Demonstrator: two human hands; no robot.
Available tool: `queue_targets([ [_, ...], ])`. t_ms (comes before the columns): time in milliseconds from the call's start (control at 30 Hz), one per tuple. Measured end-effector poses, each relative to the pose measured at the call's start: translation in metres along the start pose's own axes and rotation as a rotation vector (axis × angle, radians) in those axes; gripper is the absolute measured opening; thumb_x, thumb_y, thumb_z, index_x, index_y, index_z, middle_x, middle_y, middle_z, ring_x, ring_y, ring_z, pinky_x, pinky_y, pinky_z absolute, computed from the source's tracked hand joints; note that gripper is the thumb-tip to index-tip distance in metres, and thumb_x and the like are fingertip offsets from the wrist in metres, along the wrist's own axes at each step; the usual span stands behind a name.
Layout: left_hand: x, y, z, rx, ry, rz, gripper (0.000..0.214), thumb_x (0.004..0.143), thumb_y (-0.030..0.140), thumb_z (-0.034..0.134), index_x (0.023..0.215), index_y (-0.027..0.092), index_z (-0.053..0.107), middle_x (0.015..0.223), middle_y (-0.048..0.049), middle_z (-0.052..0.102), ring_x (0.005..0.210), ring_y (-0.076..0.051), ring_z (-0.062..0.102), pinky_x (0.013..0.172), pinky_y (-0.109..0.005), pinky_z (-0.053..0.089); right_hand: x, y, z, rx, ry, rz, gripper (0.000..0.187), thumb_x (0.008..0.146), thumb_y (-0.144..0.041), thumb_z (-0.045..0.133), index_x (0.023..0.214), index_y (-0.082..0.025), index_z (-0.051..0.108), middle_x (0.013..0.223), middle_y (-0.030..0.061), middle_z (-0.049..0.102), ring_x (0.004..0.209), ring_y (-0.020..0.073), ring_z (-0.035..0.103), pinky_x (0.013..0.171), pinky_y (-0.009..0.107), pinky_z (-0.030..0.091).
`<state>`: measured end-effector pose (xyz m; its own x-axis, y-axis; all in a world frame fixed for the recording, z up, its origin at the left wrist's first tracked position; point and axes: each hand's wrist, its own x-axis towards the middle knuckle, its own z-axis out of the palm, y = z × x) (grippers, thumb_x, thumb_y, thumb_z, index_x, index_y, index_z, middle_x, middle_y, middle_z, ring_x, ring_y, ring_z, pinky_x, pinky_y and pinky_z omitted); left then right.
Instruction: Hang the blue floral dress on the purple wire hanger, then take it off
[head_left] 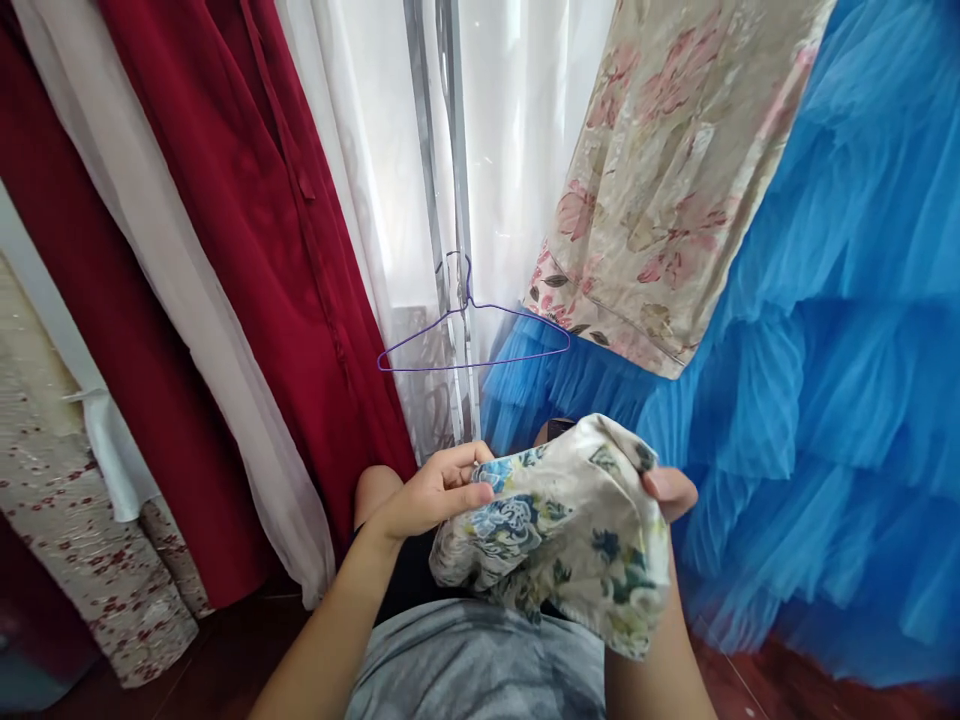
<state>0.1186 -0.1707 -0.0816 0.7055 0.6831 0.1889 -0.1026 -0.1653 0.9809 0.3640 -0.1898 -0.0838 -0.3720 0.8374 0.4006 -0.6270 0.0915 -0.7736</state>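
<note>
Both of my hands hold a cream cloth with blue and green flowers point(570, 530) in front of my lap. My left hand point(435, 490) pinches its left edge, fingers curled round the fabric. My right hand point(670, 490) is mostly hidden under the cloth, with only the thumb showing at its right edge, gripping it. A purple wire hanger point(472, 340) hangs bare on a metal pole point(450, 200) just above and beyond my hands.
Clothes hang all around: a dark red garment point(255, 220) and white sheer fabric point(150, 250) at left, a pink floral dress point(675, 170) and a blue tulle skirt point(840, 380) at right. A red-speckled cream garment point(67, 500) hangs far left.
</note>
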Motion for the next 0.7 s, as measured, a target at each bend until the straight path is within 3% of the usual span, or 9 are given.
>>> queue_targets([
  [67,-0.004,0.003,-0.016,0.216,-0.093,-0.106,0.038,0.078,0.043,0.079,0.096,0.017,0.060,0.083,-0.0014,0.063,0.072,-0.014,0.057,0.062,-0.021,0.042,-0.003,-0.011,-0.009,-0.073,0.134,-0.047,0.029,0.060,-0.048,0.078,0.069,-0.022,0.067,0.048,0.0013,0.059,0.043,0.0197,0.058,0.050,0.032,0.054],
  [133,-0.011,0.003,-0.039,0.484,-0.125,-0.185,0.038,0.075,0.045,0.081,0.089,0.015,0.064,0.079,0.0000,0.062,0.073,-0.015,0.057,0.063,-0.022,0.042,-0.007,-0.020,-0.019,-0.154,0.184,-0.071,0.025,0.065,-0.045,0.074,0.071,-0.022,0.066,0.050,0.0026,0.059,0.045,0.0209,0.058,0.049,0.032,0.052],
  [200,-0.020,0.001,-0.065,0.727,-0.066,-0.243,0.036,0.077,0.050,0.076,0.079,0.015,0.067,0.073,0.0007,0.062,0.071,-0.016,0.057,0.065,-0.023,0.043,-0.008,-0.027,-0.028,-0.290,0.247,-0.065,0.024,0.069,-0.044,0.073,0.071,-0.021,0.066,0.051,0.0020,0.058,0.043,0.0186,0.054,0.045,0.030,0.046],
  [267,-0.027,-0.002,-0.093,0.923,0.025,-0.306,0.031,0.083,0.047,0.067,0.079,0.017,0.070,0.076,0.0003,0.067,0.076,-0.019,0.061,0.077,-0.028,0.048,-0.001,-0.033,-0.035,-0.549,0.284,-0.088,0.022,0.071,-0.038,0.073,0.066,-0.019,0.063,0.050,-0.0002,0.053,0.042,0.0140,0.046,0.042,0.026,0.036],
  [400,-0.029,-0.003,-0.147,1.188,0.160,-0.403,0.020,0.081,0.041,0.065,0.086,0.024,0.075,0.099,-0.0029,0.075,0.103,-0.028,0.065,0.104,-0.048,0.043,0.049,-0.032,-0.041,-1.224,0.193,-0.239,0.025,0.076,-0.024,0.065,0.055,-0.018,0.052,0.050,-0.0039,0.042,0.048,0.0099,0.037,0.047,0.024,0.025],
  [467,-0.024,-0.002,-0.174,1.202,0.220,-0.368,0.025,0.075,0.045,0.070,0.084,0.023,0.075,0.105,-0.0057,0.075,0.104,-0.030,0.064,0.102,-0.047,0.045,0.087,-0.022,-0.050,-1.399,0.106,-0.277,0.020,0.079,-0.024,0.061,0.060,-0.018,0.056,0.052,-0.0033,0.047,0.052,0.0114,0.042,0.051,0.024,0.029],
  [533,-0.018,0.000,-0.199,1.147,0.256,-0.268,0.031,0.074,0.047,0.069,0.087,0.020,0.076,0.102,-0.0065,0.075,0.097,-0.027,0.066,0.094,-0.039,0.049,0.125,-0.010,-0.065,-1.486,0.095,-0.289,0.012,0.080,-0.027,0.062,0.078,-0.017,0.069,0.064,0.0000,0.063,0.060,0.0153,0.055,0.058,0.026,0.038],
  [633,-0.007,0.007,-0.231,1.092,0.371,-0.109,0.034,0.079,0.040,0.060,0.099,0.018,0.077,0.097,-0.0051,0.075,0.088,-0.024,0.066,0.083,-0.031,0.050,0.171,0.006,-0.093,-1.532,0.124,-0.294,0.037,0.081,-0.031,0.065,0.114,-0.016,0.072,0.104,0.0105,0.076,0.091,0.0256,0.069,0.079,0.031,0.049],
  [700,0.002,0.015,-0.246,1.168,0.484,-0.043,0.032,0.078,0.034,0.056,0.096,0.018,0.076,0.092,-0.0044,0.075,0.083,-0.023,0.066,0.078,-0.030,0.050,0.191,0.012,-0.106,-1.556,0.092,-0.229,0.039,0.082,-0.029,0.064,0.117,-0.015,0.074,0.115,0.0135,0.075,0.103,0.0288,0.070,0.087,0.033,0.050],
])
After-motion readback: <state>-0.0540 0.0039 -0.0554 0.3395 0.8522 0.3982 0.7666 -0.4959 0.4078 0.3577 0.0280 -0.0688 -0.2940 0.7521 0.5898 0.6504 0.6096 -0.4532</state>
